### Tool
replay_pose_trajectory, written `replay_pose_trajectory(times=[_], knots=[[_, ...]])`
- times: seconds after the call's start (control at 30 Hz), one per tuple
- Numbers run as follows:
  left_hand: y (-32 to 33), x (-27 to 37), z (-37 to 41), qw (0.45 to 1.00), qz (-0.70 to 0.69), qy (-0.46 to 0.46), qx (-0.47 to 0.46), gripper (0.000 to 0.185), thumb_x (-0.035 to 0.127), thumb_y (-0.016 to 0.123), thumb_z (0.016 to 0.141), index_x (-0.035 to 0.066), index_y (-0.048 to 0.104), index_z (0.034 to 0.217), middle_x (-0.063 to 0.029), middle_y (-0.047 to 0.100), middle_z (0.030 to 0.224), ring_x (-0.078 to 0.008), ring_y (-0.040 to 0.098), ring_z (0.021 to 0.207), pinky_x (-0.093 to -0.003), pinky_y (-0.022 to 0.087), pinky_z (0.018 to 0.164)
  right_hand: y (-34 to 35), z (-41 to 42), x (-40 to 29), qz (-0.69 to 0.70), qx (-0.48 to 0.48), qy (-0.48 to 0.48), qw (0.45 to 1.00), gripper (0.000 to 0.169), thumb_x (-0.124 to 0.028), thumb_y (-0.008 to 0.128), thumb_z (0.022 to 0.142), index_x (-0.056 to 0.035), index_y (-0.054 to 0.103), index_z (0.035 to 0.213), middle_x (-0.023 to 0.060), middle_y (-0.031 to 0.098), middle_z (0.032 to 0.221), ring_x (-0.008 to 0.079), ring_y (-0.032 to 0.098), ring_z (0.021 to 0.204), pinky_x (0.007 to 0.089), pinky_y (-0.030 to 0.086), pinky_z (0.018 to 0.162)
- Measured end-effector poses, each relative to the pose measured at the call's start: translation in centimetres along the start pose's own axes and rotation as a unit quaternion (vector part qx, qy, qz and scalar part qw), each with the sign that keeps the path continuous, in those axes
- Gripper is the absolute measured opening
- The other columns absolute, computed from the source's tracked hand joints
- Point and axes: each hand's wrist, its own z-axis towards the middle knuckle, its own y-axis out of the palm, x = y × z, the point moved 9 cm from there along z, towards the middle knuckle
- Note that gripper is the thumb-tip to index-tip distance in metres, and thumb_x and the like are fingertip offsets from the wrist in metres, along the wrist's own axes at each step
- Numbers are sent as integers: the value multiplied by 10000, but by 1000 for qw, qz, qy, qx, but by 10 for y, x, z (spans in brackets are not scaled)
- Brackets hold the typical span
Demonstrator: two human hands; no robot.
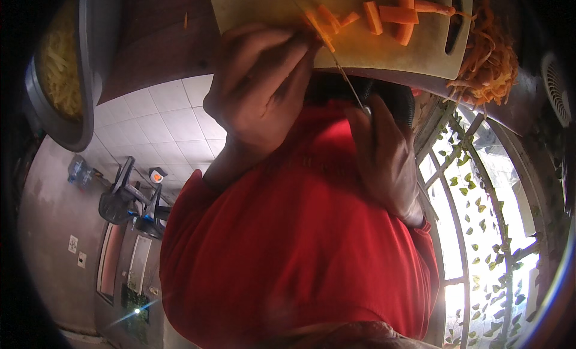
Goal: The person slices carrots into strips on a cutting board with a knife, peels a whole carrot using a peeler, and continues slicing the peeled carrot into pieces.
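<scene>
A knife (346, 79) is in my right hand (382, 155), fingers wrapped round its handle near the front edge of the board. Its thin blade runs up and left over the cutting board (270, 7). A narrow carrot strip (321, 32) lies along the blade. My left hand (265, 83) is bent over the board's near left part, its fingertips pressed together on a carrot piece beside the blade; the fingers hide most of that piece. Cut carrot sticks (330, 18) lie just past the blade. Thicker carrot chunks (398, 15) are grouped farther right on the board.
A heap of carrot peelings (488, 65) lies right of the board, by its handle slot. At far left stands a metal pan (85, 92) with pale yellow cut strips (60, 65). A carrot sliver (185, 20) lies on the brown table (157, 43). Stacked chairs (119, 200) stand behind.
</scene>
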Motion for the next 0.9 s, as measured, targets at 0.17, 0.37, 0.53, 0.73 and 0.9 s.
replay_pose_trajectory(times=[0.17,0.37,0.53,0.73,0.9], knots=[[1,1,-1,1000,-10,8,-4,299,-127,803,679,28,773,932,-77,724,888,-195,688,809,-285,541,669,4,9,-3,-59,36,-42,997,212,-175,631,973,-4,522,912,208,614,651,418,627,565,480,473,478],[4,-1,0,1000,-1,-14,-12,298,-130,799,683,33,776,932,-73,728,874,-191,687,793,-270,544,653,-2,11,-4,-76,23,-16,997,198,-202,634,972,-33,540,930,187,629,660,428,634,576,489,497,494],[4,1,-1,1000,6,-5,6,268,-84,805,681,47,769,912,-50,710,858,-206,677,787,-289,545,652,-11,4,-1,-151,-1,8,989,204,-237,636,971,-47,564,952,206,652,709,445,628,581,517,504,517],[4,1,0,1000,6,3,6,255,-57,810,679,56,765,903,-39,702,848,-211,674,786,-302,547,665,-6,20,1,-109,34,-30,993,202,-243,642,966,-53,585,1002,207,646,679,435,629,574,498,513,527],[1,-3,-3,1000,1,-24,9,257,-63,800,685,68,766,903,-40,707,852,-198,682,786,-300,546,665,-3,12,8,-67,-36,34,996,237,-230,623,983,-3,627,1051,230,655,786,446,628,729,479,474,627]])
